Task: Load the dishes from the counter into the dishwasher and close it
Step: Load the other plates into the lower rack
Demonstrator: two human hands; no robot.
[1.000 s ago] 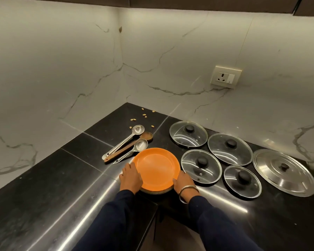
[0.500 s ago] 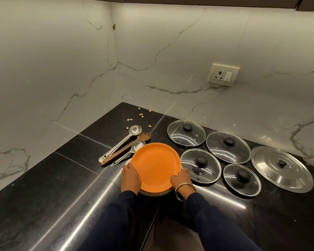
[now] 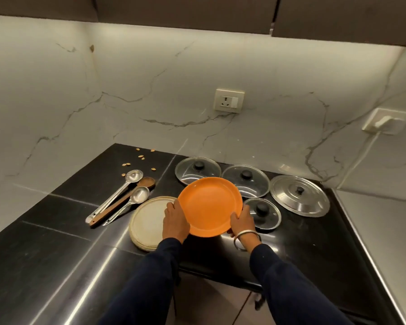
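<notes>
Both hands, left hand (image 3: 175,222) and right hand (image 3: 242,222), grip the round orange plastic plate (image 3: 210,205) by its rim above the black tabletop (image 3: 56,231); tilting could slip it onto the glass lids (image 3: 263,213).

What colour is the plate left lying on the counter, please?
Off-white, with a beige rim: the plate, seen in the head view.

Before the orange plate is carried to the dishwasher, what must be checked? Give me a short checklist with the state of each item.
1. Both hands hold the orange plate: ok, left hand and right hand grip opposite edges.
2. Plate is off the counter: ok, it is lifted and tilted above the lids.
3. Nothing lies on the plate: ok, its face is bare.
4. White plate stays behind flat: ok, it lies on the counter.
5. Small glass lid is clear of the right hand: cannot tell, they are very near.
6. Dishwasher is open and ready: cannot tell, not in view.
</notes>
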